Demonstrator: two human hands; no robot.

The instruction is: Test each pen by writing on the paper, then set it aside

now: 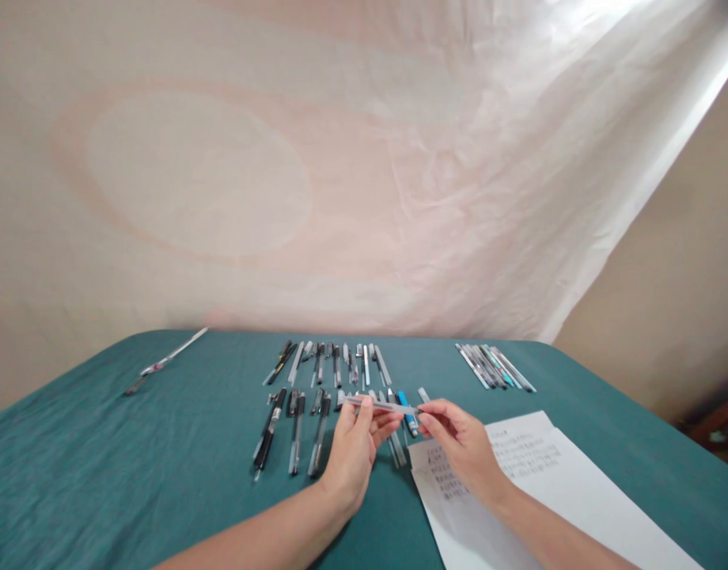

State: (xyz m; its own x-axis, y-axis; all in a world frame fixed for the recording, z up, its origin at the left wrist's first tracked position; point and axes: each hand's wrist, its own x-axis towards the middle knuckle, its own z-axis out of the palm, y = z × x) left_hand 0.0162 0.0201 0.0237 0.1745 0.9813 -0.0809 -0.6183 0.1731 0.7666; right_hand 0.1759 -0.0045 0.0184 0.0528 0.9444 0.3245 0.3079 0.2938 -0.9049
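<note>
A slim pen with a translucent barrel point(383, 405) lies sideways between my two hands, above the green cloth. My left hand point(353, 447) is closed around its left part, thumb on top. At the pen's right end, the fingertips of my right hand point(462, 443) pinch the narrow dark tip; exactly what they grip there is too small to tell. Just behind the right fingers is a small clear cap point(422, 394). A blue pen point(407, 413) is on the cloth behind the held pen, partly covered by it.
Two rows of pens and caps stretch across the green tablecloth point(180, 467); black pens point(267, 435) stand out front left. A pen bundle point(495, 367) lies back right. Handwritten white paper point(583, 499) is under my right forearm. A thin white strip point(177, 350) lies far left.
</note>
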